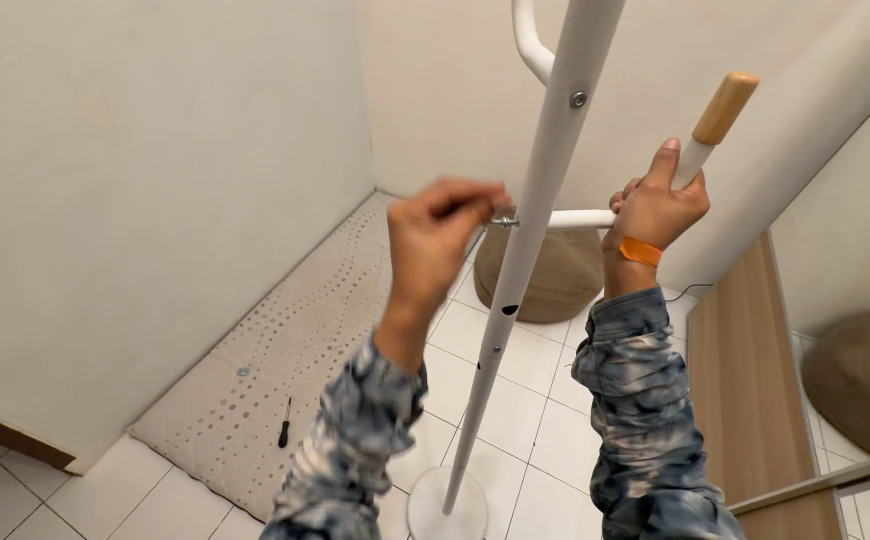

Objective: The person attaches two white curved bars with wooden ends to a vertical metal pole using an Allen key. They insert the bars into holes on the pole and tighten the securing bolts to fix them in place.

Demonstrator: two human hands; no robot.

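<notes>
White pole point(545, 190) of coat stand, tilted, at centre. Left hand point(435, 235) just left of pole, fingertips pinched on small bolt point(503, 221) at its side. Right hand point(655, 210) right of pole, closed around wood-tipped hook arm point(700, 140). Screwdriver point(284, 425) on dotted mat point(285, 360), left of pole's base.

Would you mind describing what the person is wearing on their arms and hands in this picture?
Both arms wear long sleeves in a mottled blue, grey and white tie-dye pattern, the left sleeve and the right sleeve ending at the wrists. The left hand is bare, with no glove. The right hand is bare too, with an orange band around the wrist.
</notes>
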